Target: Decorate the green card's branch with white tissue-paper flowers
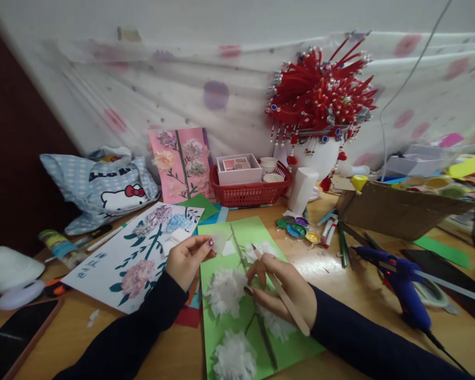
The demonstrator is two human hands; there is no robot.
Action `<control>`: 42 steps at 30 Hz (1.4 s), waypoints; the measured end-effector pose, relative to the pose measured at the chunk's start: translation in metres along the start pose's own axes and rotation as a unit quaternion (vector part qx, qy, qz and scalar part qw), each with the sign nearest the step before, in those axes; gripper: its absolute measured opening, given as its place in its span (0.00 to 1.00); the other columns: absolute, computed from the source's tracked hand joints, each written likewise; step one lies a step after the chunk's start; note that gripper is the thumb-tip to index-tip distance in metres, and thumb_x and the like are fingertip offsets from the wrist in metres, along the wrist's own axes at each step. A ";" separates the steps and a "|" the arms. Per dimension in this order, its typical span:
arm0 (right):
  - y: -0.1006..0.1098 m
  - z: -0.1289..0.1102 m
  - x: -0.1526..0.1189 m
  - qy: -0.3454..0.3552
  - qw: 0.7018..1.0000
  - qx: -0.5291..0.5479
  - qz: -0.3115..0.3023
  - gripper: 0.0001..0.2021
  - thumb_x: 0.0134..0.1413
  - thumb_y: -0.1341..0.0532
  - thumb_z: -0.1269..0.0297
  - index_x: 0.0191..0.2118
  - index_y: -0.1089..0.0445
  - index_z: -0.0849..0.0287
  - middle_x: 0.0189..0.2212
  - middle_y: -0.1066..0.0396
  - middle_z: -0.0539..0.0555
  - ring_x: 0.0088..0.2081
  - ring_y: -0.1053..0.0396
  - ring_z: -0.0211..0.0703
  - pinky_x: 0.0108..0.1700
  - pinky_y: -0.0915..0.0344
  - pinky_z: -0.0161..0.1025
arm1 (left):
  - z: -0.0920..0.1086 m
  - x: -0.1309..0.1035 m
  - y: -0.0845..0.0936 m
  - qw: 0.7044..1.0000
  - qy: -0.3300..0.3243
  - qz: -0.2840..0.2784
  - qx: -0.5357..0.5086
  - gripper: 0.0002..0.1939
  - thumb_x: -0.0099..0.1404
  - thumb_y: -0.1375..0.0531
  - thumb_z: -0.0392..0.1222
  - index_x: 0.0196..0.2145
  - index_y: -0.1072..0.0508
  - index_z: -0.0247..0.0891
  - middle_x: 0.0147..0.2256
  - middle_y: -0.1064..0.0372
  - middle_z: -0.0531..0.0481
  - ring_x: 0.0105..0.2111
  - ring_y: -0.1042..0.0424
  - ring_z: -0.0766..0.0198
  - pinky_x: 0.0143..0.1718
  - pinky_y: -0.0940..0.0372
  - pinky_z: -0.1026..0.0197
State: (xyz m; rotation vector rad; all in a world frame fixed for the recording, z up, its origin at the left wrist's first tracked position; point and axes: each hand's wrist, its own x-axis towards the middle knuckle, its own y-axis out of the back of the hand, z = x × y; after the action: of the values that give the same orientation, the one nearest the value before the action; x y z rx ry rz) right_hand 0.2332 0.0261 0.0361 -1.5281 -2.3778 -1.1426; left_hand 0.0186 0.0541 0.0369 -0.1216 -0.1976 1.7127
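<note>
My left hand [190, 259] pinches a small translucent white piece of thin paper [220, 243] between thumb and fingertips, held above the green sheet [217, 338]. In my right hand [287, 287] is a pale wooden stick [287, 301] with a dark pointed tip, angled up to the left; its exact kind is unclear. Several ruffled white paper flowers lie on the green sheet, among them one beside my right fingertips [226, 292] and one at the near edge [235, 356]. My right hand partly covers another flower [277, 323]. A dark painted stem [266, 340] runs up the sheet.
Left lie a white flower picture [98, 274] and a phone [21, 338]. Behind are a pink flower picture [174, 184], a red basket [247, 196] and a red beaded headdress [324, 97]. A paint palette [296, 228], markers [329, 230] and a blue glue gun [406, 287] sit right.
</note>
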 end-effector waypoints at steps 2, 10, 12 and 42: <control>0.014 -0.002 0.002 -0.001 1.000 -0.023 0.011 0.10 0.56 0.45 0.57 0.29 0.38 0.57 0.29 0.29 0.54 0.31 0.33 0.41 0.34 0.39 0.39 | 0.003 0.002 0.003 1.000 -0.017 0.003 0.015 0.18 0.42 0.30 0.45 0.30 0.26 0.30 0.23 0.28 0.52 0.23 0.28 0.68 0.32 0.29 0.64; 0.055 0.015 0.000 -0.062 0.986 -0.040 0.146 0.29 0.62 0.61 0.47 0.21 0.35 0.59 0.15 0.38 0.50 0.19 0.40 0.36 0.22 0.45 0.35 | 0.034 0.010 -0.004 0.988 -0.021 -0.118 0.093 0.14 0.44 0.32 0.43 0.28 0.25 0.33 0.24 0.26 0.49 0.23 0.28 0.66 0.29 0.30 0.63; 0.051 0.024 0.000 -0.088 0.985 -0.009 0.151 0.30 0.62 0.60 0.48 0.18 0.35 0.60 0.12 0.39 0.50 0.16 0.41 0.34 0.20 0.46 0.34 | 0.038 0.011 -0.016 0.968 0.021 -0.201 0.146 0.12 0.43 0.32 0.42 0.26 0.25 0.33 0.22 0.27 0.50 0.21 0.29 0.66 0.27 0.31 0.63; 0.027 0.038 0.010 -0.104 0.988 -0.083 0.085 0.29 0.62 0.57 0.51 0.20 0.32 0.61 0.12 0.36 0.50 0.17 0.38 0.33 0.22 0.45 0.31 | -0.015 0.022 -0.051 0.813 -0.013 -0.425 0.398 0.08 0.52 0.41 0.39 0.28 0.25 0.33 0.25 0.27 0.47 0.24 0.31 0.64 0.26 0.38 0.65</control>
State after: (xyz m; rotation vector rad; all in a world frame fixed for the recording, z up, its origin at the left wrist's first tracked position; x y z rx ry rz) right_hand 0.2612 0.0631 0.0280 -1.9511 -2.2668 -1.2228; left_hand 0.0681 0.0837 0.0331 0.5475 0.4145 0.7786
